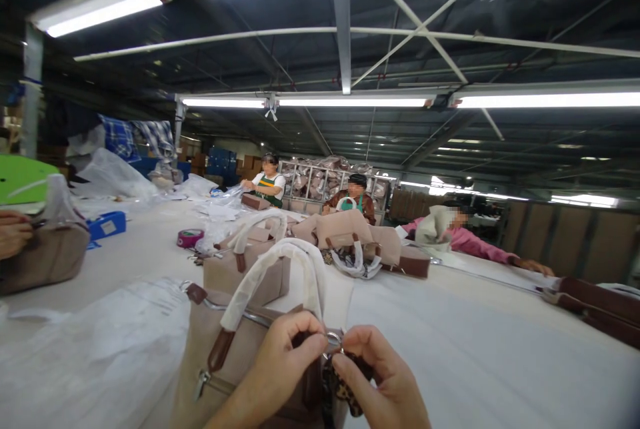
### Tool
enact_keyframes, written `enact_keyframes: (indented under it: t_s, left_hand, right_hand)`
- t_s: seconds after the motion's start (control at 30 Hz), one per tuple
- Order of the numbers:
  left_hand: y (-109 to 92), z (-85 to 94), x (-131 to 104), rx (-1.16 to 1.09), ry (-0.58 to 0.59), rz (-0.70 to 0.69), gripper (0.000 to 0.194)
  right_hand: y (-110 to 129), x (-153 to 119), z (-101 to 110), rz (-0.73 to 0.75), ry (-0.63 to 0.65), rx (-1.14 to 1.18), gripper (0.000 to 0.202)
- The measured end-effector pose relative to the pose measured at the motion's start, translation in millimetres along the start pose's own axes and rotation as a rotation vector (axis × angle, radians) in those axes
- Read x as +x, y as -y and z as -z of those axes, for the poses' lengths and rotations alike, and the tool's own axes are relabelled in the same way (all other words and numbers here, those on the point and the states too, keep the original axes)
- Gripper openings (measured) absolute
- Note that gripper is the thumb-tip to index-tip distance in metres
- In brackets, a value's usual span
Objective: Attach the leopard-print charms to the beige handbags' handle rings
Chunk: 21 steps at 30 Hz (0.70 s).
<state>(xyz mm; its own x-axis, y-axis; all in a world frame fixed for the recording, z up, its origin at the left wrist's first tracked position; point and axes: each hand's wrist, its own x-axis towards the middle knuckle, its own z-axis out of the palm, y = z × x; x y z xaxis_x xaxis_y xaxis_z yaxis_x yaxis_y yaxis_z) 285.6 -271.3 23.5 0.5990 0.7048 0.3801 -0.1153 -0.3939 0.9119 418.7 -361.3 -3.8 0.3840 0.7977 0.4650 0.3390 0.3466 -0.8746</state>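
Both hands, the left hand (pixel 280 365) and right hand (pixel 380 375), are bare: no gloves, rings or sleeves show.

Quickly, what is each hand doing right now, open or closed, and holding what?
Left hand: closed, pinching the metal ring at the handbag.
Right hand: closed, holding the leopard-print charm at the ring.

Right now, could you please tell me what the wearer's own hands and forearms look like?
Both are bare: the left hand and right hand wear no gloves, rings or wristbands that show, and no sleeve covers the visible left forearm. The fingernails look short and unpainted.
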Motion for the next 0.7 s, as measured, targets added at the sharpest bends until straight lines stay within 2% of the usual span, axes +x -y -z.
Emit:
enact_keyframes:
  t_s: [0.17, 0.4, 0.53, 0.7]
  left_hand:
    - [1, 3.3, -4, 0.086, 0.044, -0.019, 0.015]
    - [0, 1.8, -6, 0.125, 0.073, -0.040, 0.027]
    - [3, -3.2, -5, 0.102, -0.012, -0.034, 0.028]
    - [4, -9.6, -4, 0.037, -0.090, -0.008, 0.031]
  right_hand:
    - [5, 1, 5, -0.072, -0.005, 0.064, 0.044]
    - [12, 1, 9, -0.009, 0.053, -0.071, 0.047]
    - [4, 0, 4, 0.194, 0.019, -0.274, 0.036]
    - [-12, -1, -9, 0.510, -0.224, -0.577, 0.027]
